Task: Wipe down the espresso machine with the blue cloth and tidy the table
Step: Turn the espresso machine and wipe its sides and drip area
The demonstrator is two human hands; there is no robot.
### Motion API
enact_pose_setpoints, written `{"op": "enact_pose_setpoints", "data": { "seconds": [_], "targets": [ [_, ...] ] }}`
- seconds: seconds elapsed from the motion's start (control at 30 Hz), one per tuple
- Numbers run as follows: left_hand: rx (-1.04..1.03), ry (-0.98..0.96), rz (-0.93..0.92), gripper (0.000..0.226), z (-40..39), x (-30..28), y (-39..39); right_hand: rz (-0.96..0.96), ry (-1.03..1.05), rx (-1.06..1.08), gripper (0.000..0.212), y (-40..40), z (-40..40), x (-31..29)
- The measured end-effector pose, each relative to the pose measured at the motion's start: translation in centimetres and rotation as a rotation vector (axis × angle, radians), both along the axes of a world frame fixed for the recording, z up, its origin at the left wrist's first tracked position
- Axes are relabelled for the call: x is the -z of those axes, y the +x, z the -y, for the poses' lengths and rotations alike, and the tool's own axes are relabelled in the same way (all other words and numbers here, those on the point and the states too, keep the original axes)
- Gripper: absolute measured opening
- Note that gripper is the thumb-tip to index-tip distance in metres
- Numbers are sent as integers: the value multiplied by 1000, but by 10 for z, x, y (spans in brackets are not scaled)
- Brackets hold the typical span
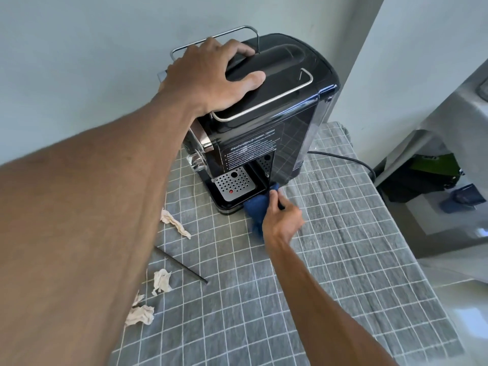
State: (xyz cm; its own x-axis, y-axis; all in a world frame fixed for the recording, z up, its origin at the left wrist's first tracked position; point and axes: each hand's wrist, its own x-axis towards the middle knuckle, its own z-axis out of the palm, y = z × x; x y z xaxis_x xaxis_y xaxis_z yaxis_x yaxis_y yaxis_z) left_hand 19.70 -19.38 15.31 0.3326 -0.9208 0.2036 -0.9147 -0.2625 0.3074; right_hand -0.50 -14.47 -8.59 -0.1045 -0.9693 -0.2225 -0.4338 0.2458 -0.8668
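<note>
On a bench (pixel 343 260) draped in a grey checked cloth, crumpled tissues lie scattered at the near left: one by the edge (pixel 140 314), one beside it a little farther in (pixel 161 281), a third nearer the machine (pixel 174 223). A thin dark rod (pixel 181 265) rests among them.

Farther in, the right hand (pixel 282 217) grips a bunched blue cloth (pixel 257 207) and presses it against the lower front corner of the black espresso machine (pixel 277 122), just beside the perforated drip tray (pixel 233 182). The cloth touches both the machine's base and the bench.

At the far end, the left hand (pixel 211 77) lies spread over the machine's top, fingers curled over the lid's edge and thumb out across the lid, apparently steadying the machine; a wire rail (pixel 264 104) rims the top. A power cord (pixel 343 158) trails off behind, toward the wall.

The wiping appears to be in hand, working low on the base. Next, the cloth would need to travel along the glossy side panel and up over the top, which calls for the steadying hand to shift. The tissues and rod are not yet cleared, so the tidying seems still ahead.
</note>
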Motion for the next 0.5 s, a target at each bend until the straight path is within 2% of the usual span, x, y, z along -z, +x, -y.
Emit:
{"op": "enact_pose_setpoints", "data": {
  "seconds": [0.1, 0.17, 0.2, 0.27, 0.37, 0.5],
  "targets": [
    [-4, 8, 5, 67, 0, 1, 0, 133, 79, 103, 46, 4, -1, -12],
    [-11, 11, 2, 66, 1, 1, 0, 396, 168, 141, 33, 13, -17, -7],
    [-12, 14, -3, 66, 1, 1, 0, 626, 171, 206, 25, 18, -26, -9],
    [-3, 21, -13, 65, -1, 1, 1, 837, 241, 284, 22, 18, -32, -7],
    [3, 16, -28, 63, -3, 1, 0, 502, 56, 156, 19, 12, -29, -24],
    [11, 24, -13, 62, -4, -1, -2, 581, -349, 205, 24, 7, -12, -79]
  ]
}}
